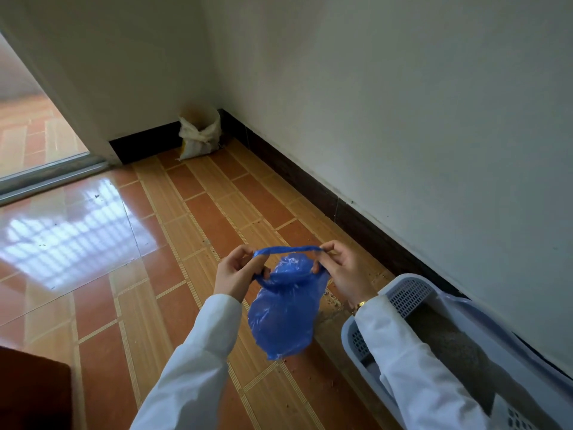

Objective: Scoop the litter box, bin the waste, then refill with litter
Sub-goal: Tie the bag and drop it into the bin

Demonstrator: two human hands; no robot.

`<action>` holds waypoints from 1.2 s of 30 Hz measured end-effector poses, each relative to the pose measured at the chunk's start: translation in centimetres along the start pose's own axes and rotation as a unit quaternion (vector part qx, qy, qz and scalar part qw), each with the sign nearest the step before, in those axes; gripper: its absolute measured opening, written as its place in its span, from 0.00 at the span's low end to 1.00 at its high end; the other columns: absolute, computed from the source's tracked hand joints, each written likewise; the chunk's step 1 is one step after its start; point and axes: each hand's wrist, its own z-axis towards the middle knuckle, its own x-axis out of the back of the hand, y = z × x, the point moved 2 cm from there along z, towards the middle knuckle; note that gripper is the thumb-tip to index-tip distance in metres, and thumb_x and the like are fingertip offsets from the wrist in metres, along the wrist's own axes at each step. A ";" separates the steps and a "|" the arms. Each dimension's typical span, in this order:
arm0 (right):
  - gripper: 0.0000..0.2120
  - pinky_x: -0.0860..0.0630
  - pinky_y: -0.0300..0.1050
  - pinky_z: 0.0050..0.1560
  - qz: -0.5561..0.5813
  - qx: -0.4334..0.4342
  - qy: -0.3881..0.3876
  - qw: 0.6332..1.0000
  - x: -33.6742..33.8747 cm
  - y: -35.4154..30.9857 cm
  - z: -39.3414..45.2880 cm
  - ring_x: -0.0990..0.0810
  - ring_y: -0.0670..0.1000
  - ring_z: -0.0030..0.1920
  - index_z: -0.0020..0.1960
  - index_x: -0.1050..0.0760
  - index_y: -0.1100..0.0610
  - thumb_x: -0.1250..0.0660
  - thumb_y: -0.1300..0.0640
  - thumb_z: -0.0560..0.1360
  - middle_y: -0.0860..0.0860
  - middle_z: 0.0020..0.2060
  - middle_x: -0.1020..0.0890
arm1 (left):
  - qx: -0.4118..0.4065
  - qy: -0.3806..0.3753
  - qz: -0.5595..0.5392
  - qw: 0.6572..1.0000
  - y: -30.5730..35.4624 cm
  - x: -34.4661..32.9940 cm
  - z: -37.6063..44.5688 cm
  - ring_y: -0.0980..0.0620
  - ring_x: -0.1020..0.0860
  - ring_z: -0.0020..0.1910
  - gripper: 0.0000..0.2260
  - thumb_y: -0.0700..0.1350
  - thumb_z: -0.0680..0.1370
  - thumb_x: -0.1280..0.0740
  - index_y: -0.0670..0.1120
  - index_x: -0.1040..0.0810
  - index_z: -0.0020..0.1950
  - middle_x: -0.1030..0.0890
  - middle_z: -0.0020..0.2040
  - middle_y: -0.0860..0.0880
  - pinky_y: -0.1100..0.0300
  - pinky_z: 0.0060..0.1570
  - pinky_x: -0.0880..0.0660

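Observation:
A blue plastic bag (283, 315) hangs in the air in front of me, its rim stretched wide between both hands. My left hand (237, 273) pinches the left side of the rim and my right hand (344, 270) pinches the right side. The bag's body sags below, bulging as if holding something; its contents are hidden. A pale lavender litter box (412, 293) with perforated rim panels stands at the lower right against the wall, grey litter (449, 342) inside it. My right sleeve covers part of the box.
A tied white sack (200, 136) leans in the far corner. Loose litter grains lie scattered on the orange tiled floor (198, 231) near the box. A sliding door track runs at left, and a dark brown furniture corner (31, 389) is at the lower left.

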 end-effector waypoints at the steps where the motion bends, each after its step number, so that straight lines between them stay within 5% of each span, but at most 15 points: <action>1: 0.03 0.21 0.42 0.47 0.002 -0.002 -0.003 1.000 0.1 0.2 0.2 0.18 0.50 0.38 0.48 0.25 0.57 0.35 0.57 0.77 0.52 0.34 0.18 | 0.006 -0.006 -0.007 1.000 0.0 0.1 0.1 0.47 0.23 0.30 0.04 0.37 0.74 0.32 0.43 0.23 0.39 0.25 0.27 0.48 0.48 0.45 0.22; 12: 0.04 0.20 0.39 0.44 0.030 -0.014 -0.014 0.999 0.4 1.2 2.9 0.16 0.50 0.42 0.47 0.22 0.54 0.30 0.59 0.73 0.52 0.39 0.15 | 0.055 -0.026 -0.018 0.998 -0.6 1.3 2.1 0.46 0.18 0.37 0.03 0.41 0.72 0.29 0.46 0.18 0.44 0.17 0.36 0.45 0.57 0.41 0.20; 19: 0.05 0.20 0.39 0.43 -0.002 -0.053 -0.023 0.998 1.2 -3.5 4.0 0.16 0.49 0.42 0.47 0.22 0.53 0.29 0.55 0.72 0.51 0.39 0.15 | 0.070 0.000 -0.033 0.997 3.7 0.8 2.1 0.43 0.16 0.42 0.13 0.48 0.65 0.24 0.45 0.17 0.46 0.15 0.40 0.42 0.57 0.43 0.20; 26: 0.05 0.21 0.36 0.42 -0.007 -0.082 -0.014 0.997 2.5 -17.6 1.3 0.16 0.49 0.39 0.45 0.22 0.54 0.30 0.63 0.72 0.51 0.36 0.15 | 0.093 0.043 -0.044 0.994 16.7 -0.7 -1.6 0.43 0.16 0.41 0.17 0.50 0.63 0.23 0.43 0.17 0.46 0.15 0.40 0.40 0.59 0.43 0.21; 36: 0.07 0.22 0.33 0.42 0.002 -0.103 -0.034 0.994 4.9 -44.9 -6.6 0.16 0.46 0.42 0.48 0.22 0.56 0.29 0.63 0.72 0.50 0.42 0.15 | 0.090 0.063 -0.022 0.994 43.2 -2.8 -10.7 0.43 0.18 0.42 0.10 0.40 0.66 0.26 0.39 0.18 0.46 0.16 0.41 0.38 0.55 0.47 0.21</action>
